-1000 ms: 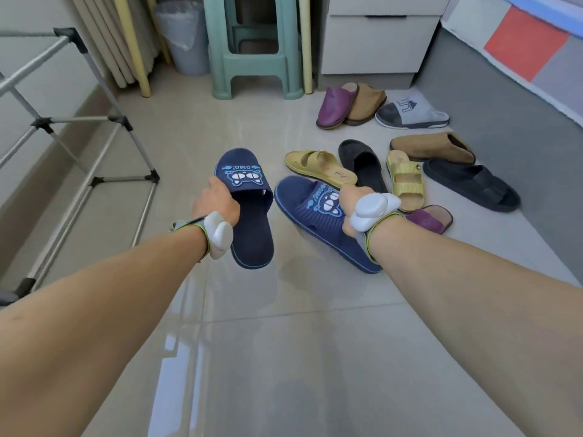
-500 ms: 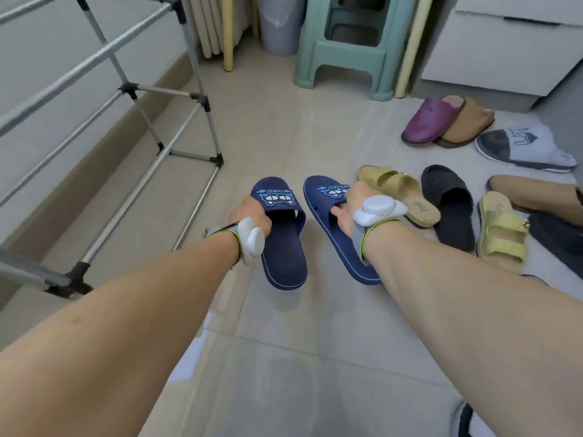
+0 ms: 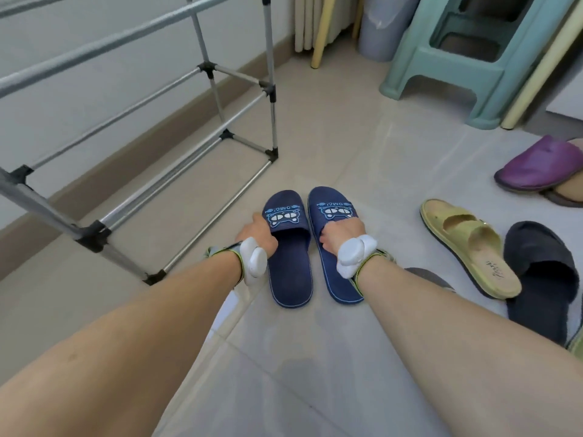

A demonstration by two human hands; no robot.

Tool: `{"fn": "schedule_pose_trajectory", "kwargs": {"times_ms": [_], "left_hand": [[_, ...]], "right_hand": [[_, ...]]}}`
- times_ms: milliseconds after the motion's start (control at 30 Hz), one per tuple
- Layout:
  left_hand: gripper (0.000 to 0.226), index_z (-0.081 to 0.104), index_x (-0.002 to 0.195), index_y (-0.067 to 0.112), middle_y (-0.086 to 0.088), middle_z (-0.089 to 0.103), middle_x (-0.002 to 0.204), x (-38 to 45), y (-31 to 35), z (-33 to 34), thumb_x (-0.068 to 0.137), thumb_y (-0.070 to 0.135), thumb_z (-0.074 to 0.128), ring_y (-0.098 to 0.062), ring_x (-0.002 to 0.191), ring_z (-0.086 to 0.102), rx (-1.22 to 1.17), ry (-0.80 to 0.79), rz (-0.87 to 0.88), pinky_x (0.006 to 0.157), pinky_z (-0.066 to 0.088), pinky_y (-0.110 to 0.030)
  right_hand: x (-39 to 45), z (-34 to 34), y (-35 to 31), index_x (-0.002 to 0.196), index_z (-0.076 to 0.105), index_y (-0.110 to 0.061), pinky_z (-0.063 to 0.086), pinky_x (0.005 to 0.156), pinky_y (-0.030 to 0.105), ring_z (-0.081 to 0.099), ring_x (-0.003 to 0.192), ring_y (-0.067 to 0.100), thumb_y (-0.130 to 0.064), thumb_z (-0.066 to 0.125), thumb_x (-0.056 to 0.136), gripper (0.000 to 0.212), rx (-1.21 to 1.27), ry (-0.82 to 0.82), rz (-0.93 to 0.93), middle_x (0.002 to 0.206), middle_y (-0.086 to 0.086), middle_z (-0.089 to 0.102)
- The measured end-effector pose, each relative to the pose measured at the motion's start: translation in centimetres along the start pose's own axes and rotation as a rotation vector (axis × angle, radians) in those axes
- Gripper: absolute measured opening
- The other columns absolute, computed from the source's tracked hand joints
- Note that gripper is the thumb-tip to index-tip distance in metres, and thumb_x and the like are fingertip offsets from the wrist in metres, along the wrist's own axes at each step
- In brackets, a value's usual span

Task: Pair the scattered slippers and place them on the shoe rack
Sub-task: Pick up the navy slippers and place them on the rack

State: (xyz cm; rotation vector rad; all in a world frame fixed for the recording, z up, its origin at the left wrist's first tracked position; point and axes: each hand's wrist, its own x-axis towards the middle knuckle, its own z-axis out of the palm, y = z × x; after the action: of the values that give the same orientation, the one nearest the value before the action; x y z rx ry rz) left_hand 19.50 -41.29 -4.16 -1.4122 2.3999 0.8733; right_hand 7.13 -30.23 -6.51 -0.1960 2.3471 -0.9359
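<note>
Pale floor tiles (image 3: 315, 373) now carry both navy slippers side by side at frame centre, brought together beside the shoe rack (image 3: 176, 171). Left hand (image 3: 257, 231) grips the left slipper (image 3: 288, 263), right hand (image 3: 342, 230) the right slipper (image 3: 328, 203): paired, ready for racking.

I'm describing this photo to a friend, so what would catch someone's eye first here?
Two matching navy blue cartoon-print slippers lie side by side mid-floor, the left hand gripping one strap and the right hand the other. A bare silver metal-tube shoe rack stands to their left.
</note>
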Motion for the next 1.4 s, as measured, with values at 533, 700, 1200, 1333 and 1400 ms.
{"fn": "schedule_pose_trajectory", "kwargs": {"times_ms": [533, 700, 1200, 1333, 1400], "left_hand": [[0.029, 0.055, 0.117, 0.010, -0.008, 0.053, 0.098, -3.8, -0.6, -6.3, 0.091, 0.017, 0.047, -0.028, 0.084, 0.052, 0.623, -0.157, 0.260, 0.068, 0.040, -0.031], [0.020, 0.060, 0.100, 0.004, -0.011, 0.059, 0.093, -4.9, -0.9, -7.1, 0.083, 0.005, 0.050, -0.031, 0.085, 0.056, 0.913, -0.040, 0.722, 0.071, 0.049, -0.038], [0.031, 0.051, 0.117, 0.008, -0.011, 0.054, 0.116, -7.7, -9.3, -7.9, 0.087, 0.018, 0.052, -0.031, 0.103, 0.051, 0.927, 0.248, 0.613, 0.087, 0.043, -0.036], [0.035, 0.051, 0.118, 0.008, -0.013, 0.054, 0.120, -7.7, -10.7, -6.3, 0.089, 0.028, 0.050, -0.035, 0.122, 0.039, 0.765, 0.343, 0.387, 0.099, 0.035, -0.036], [0.045, 0.049, 0.121, 0.007, -0.018, 0.052, 0.125, -7.2, -11.5, -5.7, 0.091, 0.041, 0.046, -0.040, 0.131, 0.030, 0.691, 0.384, 0.285, 0.110, 0.026, -0.042]], "right_hand": [[-0.9, 4.6, 0.1, 0.060, 0.043, -0.005, 0.032, 0.062, 0.031, 0.044, 0.071, 0.030, -0.014, 0.060, 0.086, 0.033, -0.018, 0.220, -0.190, 0.084, 0.018, 0.053], [-1.0, 4.4, -2.2, 0.059, 0.046, -0.004, 0.033, 0.062, 0.032, 0.049, 0.072, 0.034, -0.013, 0.061, 0.084, 0.031, -0.029, 0.232, -0.348, 0.089, 0.020, 0.057], [-7.4, 8.2, -10.0, 0.051, 0.038, -0.009, 0.030, 0.056, 0.030, 0.039, 0.060, 0.027, -0.016, 0.064, 0.082, 0.040, -0.066, 0.100, -0.658, 0.054, 0.010, 0.046], [-7.5, 10.6, -10.5, 0.050, 0.035, -0.012, 0.026, 0.054, 0.029, 0.037, 0.059, 0.025, -0.017, 0.063, 0.083, 0.044, -0.102, 0.019, -0.691, 0.050, 0.005, 0.042], [-7.3, 12.4, -11.8, 0.049, 0.034, -0.013, 0.023, 0.053, 0.031, 0.038, 0.059, 0.025, -0.017, 0.063, 0.083, 0.045, -0.122, -0.009, -0.718, 0.050, 0.004, 0.042]]}}
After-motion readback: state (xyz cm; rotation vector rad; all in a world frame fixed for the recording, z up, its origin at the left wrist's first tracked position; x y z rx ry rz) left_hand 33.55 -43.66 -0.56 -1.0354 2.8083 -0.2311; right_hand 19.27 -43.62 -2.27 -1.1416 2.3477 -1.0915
